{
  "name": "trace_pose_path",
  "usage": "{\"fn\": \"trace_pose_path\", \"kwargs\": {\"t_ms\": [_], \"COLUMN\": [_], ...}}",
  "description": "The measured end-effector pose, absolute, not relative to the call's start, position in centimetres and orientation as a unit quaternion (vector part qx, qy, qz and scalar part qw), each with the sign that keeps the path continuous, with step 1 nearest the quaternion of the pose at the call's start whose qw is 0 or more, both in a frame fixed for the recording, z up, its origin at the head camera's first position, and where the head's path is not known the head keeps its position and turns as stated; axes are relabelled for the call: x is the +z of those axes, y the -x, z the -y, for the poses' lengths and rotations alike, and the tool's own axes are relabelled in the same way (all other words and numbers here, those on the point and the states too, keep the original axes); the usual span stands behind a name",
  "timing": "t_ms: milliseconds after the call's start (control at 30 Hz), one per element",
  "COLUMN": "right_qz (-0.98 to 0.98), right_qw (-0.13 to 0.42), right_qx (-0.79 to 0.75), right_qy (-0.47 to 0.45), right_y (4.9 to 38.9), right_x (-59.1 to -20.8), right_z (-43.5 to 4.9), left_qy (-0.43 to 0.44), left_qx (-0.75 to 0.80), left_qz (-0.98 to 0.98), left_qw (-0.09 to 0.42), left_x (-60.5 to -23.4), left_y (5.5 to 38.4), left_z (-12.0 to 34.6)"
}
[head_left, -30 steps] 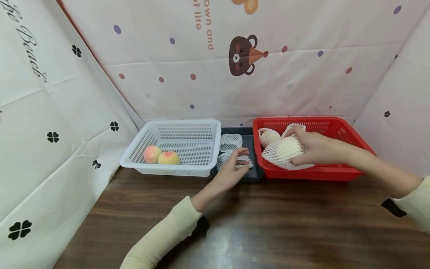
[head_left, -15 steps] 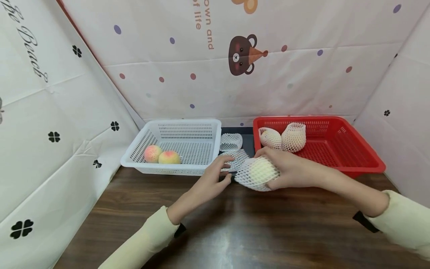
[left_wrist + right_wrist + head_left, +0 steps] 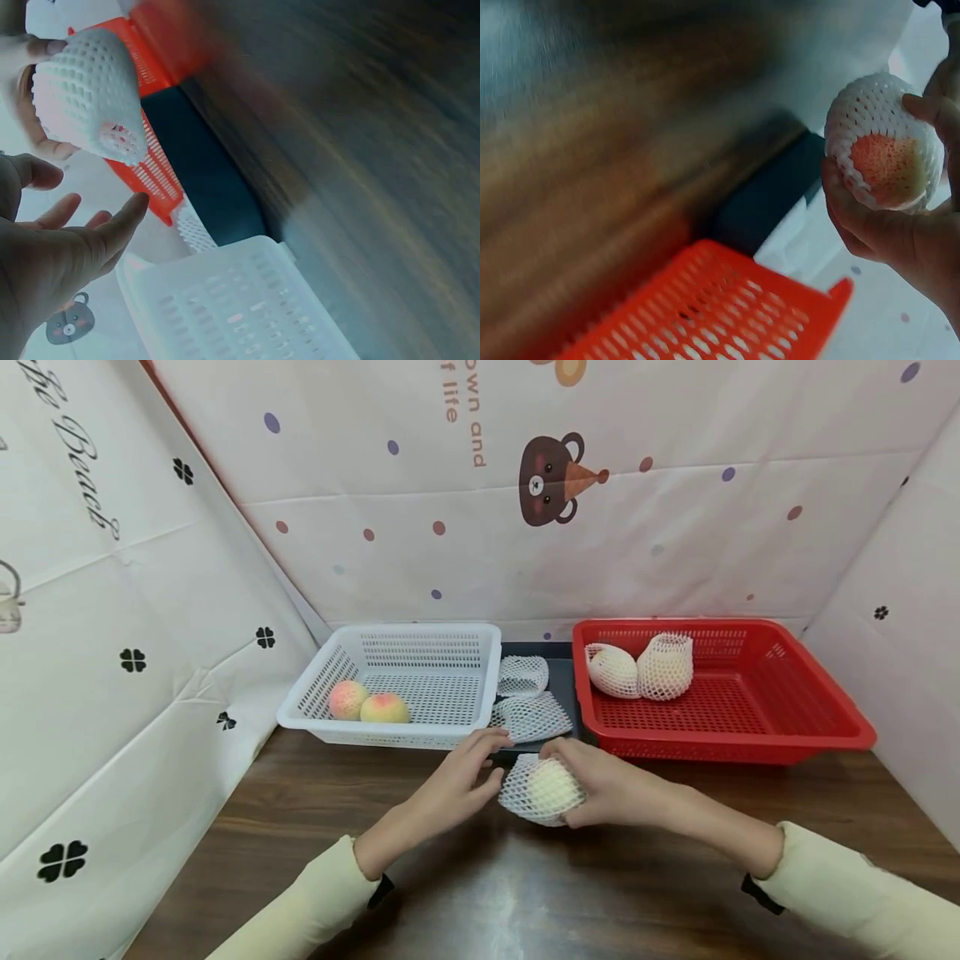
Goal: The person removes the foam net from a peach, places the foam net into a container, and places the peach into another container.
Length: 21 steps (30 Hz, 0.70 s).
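The right hand (image 3: 611,785) grasps a netted peach (image 3: 552,791), thumb and fingers curled round its sides. It holds the fruit above the worktop (image 3: 480,902), just in front of the dark tray (image 3: 562,677). White foam mesh wraps the peach, and in the right wrist view a patch of its pink and yellow skin shows through the mouth of the net. The left hand (image 3: 450,783) is released: its fingers reach toward the netted peach, the thumb stands apart from them, and the left wrist view shows a gap between its fingertips and the mesh.

Behind the hands, the tray sits between two baskets. A back net (image 3: 523,675) and a front net (image 3: 534,717) lie in it, one nearer the wall and the other nearer the person; it is hard to tell whether either is a single net or several stacked.

To the left stands the white basket (image 3: 442,693), with a pink peach (image 3: 348,700) and a yellower peach (image 3: 386,708) side by side near its front wall. To the right is the red basket (image 3: 727,702). Near its left end, a leaning wrapped peach (image 3: 615,672) and an upright wrapped peach (image 3: 666,668) sit against each other.
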State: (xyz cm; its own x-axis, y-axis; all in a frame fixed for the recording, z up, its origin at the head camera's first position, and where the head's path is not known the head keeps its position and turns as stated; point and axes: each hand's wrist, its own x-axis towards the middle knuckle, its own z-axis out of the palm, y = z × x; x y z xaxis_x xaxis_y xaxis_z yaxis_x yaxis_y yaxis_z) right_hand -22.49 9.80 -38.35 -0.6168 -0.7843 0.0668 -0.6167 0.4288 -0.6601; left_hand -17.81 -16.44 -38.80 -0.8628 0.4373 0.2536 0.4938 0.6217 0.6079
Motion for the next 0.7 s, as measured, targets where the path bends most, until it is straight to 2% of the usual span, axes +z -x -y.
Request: {"fn": "trace_pose_path", "kwargs": {"t_ms": [233,700], "right_qz": [-0.835,-0.839], "right_qw": [0.122,0.136], "right_qx": [-0.321,-0.296], "right_qy": [0.431,0.436], "right_y": [22.6,22.2], "right_x": [-40.4,-40.9], "right_z": [-9.1,-10.3], "left_qy": [0.280,0.299], "left_qx": [-0.255,-0.218], "left_qz": [0.922,0.925], "left_qw": [0.079,0.089], "left_x": [-39.8,-40.6], "left_y": [18.1,17.9], "left_z": [16.7,16.9]}}
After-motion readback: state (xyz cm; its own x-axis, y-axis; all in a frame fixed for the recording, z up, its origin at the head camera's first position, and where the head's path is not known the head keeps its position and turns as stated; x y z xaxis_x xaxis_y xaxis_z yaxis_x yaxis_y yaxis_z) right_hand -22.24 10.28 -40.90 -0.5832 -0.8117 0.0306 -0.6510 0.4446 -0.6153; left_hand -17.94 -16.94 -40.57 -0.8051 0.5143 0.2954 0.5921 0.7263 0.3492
